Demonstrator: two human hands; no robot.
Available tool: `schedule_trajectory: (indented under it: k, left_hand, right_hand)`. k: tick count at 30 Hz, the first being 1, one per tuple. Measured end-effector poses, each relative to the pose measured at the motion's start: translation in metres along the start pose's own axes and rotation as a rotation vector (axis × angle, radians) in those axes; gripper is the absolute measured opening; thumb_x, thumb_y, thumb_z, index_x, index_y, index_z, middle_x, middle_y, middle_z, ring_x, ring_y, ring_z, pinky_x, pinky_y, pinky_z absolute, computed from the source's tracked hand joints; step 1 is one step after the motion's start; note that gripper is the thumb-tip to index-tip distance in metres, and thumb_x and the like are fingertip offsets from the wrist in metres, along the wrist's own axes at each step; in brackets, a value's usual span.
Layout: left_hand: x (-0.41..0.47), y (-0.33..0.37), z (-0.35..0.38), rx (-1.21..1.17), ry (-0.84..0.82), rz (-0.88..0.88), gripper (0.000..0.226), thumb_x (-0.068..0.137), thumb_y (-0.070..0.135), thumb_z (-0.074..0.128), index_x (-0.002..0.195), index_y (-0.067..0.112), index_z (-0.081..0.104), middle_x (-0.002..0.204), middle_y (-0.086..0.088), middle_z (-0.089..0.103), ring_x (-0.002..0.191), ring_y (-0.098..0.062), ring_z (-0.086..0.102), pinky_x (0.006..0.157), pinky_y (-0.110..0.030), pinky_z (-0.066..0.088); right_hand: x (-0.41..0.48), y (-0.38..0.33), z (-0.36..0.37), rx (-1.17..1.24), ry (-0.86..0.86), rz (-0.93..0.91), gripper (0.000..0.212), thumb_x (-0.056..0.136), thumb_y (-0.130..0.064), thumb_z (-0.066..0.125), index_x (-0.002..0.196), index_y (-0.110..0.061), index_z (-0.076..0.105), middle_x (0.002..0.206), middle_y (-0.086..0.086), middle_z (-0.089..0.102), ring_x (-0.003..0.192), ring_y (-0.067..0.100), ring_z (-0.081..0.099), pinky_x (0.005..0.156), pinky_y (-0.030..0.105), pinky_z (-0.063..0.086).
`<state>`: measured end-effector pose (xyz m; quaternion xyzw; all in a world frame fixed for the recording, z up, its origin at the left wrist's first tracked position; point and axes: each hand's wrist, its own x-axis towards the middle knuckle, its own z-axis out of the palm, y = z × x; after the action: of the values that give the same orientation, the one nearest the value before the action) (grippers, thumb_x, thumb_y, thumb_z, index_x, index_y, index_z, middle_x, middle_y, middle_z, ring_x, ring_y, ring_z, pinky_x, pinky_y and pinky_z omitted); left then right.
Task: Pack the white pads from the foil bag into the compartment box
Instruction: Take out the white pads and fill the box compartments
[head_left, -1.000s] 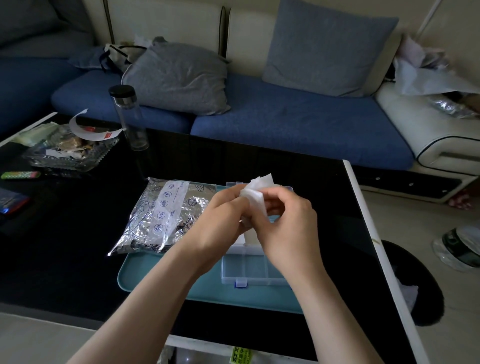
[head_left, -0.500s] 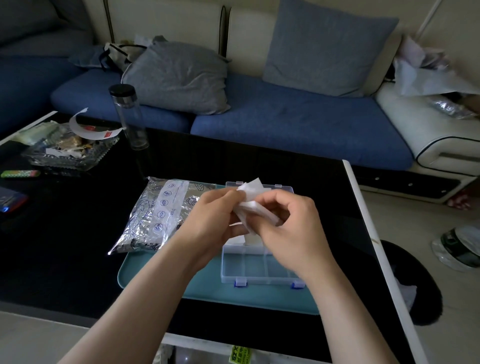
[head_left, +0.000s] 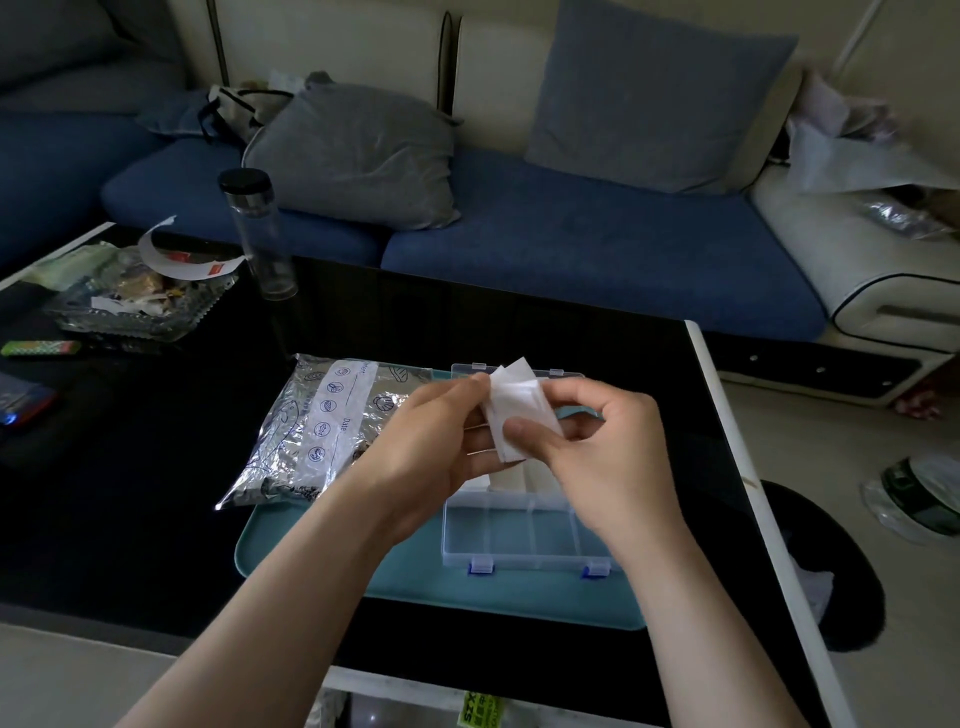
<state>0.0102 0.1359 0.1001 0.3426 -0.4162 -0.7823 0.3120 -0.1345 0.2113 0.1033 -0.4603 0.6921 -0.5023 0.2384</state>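
Holding one white pad (head_left: 514, 410) between both hands at frame centre, above the far half of the compartment box (head_left: 519, 535).

Head view, only view available.
- Left hand (head_left: 436, 441): fingertips pinch the pad's upper left edge.
- Right hand (head_left: 608, 457): thumb clamps the pad's lower edge against curled fingers behind it.
- Change over the last second: the pad was bunched upright between my fingertips, then creased flat; now it is drawn out wider between the hands, and a second corner shows at its top. Two layers or two pads, I cannot tell which.
- Both hands sit a little higher in the frame than before, so the box's near row shows, and it looks unfilled.
- Packed pads (head_left: 506, 475) show white in the box just under my hands.
- Foil bag (head_left: 322, 431) lies left of centre, partly on the teal tray (head_left: 322, 561), unmoved.

Judgement: the pad is being straightened or peeled apart ahead of insertion. Packing is under way with much of the box left. The next move calls for lowering the pad into a free compartment.
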Motion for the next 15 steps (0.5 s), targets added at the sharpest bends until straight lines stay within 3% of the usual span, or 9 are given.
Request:
schedule_trajectory:
  k: [5, 8, 12, 15]
  left_hand:
    - [0.0011, -0.0028, 0.0000, 0.139, -0.073, 0.035, 0.041, 0.102, 0.001, 0.037, 0.129, -0.002, 0.067, 0.121, -0.022, 0.075, 0.119, -0.034, 0.071, 0.105, -0.047, 0.055]
    - [-0.0013, -0.0047, 0.0016, 0.207, -0.108, 0.073, 0.038, 0.104, -0.002, 0.039, 0.129, 0.002, 0.068, 0.121, -0.015, 0.076, 0.119, -0.028, 0.072, 0.104, -0.040, 0.056]
    - [-0.0004, -0.0052, 0.0022, 0.146, -0.114, 0.086, 0.035, 0.109, 0.002, 0.038, 0.128, 0.001, 0.067, 0.119, -0.018, 0.077, 0.116, -0.029, 0.073, 0.101, -0.038, 0.058]
    - [0.0017, -0.0064, -0.0002, 0.155, -0.113, 0.097, 0.035, 0.111, 0.005, 0.037, 0.128, 0.001, 0.067, 0.119, -0.019, 0.076, 0.115, -0.030, 0.073, 0.101, -0.039, 0.058]
  right_hand:
    - [-0.0016, 0.0005, 0.0038, -0.106, 0.068, -0.119, 0.044, 0.075, -0.024, 0.096, 0.114, -0.033, 0.077, 0.099, -0.018, 0.075, 0.091, 0.001, 0.072, 0.077, 0.023, 0.061]
    - [-0.0021, 0.0003, 0.0068, -0.072, 0.058, -0.123, 0.037, 0.078, -0.023, 0.095, 0.110, -0.028, 0.077, 0.092, -0.019, 0.075, 0.090, -0.002, 0.071, 0.075, 0.017, 0.058]
    - [-0.0006, 0.0020, 0.0047, -0.051, 0.046, -0.092, 0.028, 0.080, -0.030, 0.093, 0.104, -0.025, 0.079, 0.089, -0.016, 0.077, 0.084, 0.002, 0.074, 0.072, 0.024, 0.062]
    - [0.0015, 0.0034, -0.0003, -0.065, -0.010, -0.087, 0.023, 0.084, -0.021, 0.089, 0.104, -0.028, 0.081, 0.089, -0.017, 0.078, 0.084, 0.002, 0.075, 0.074, 0.027, 0.063]
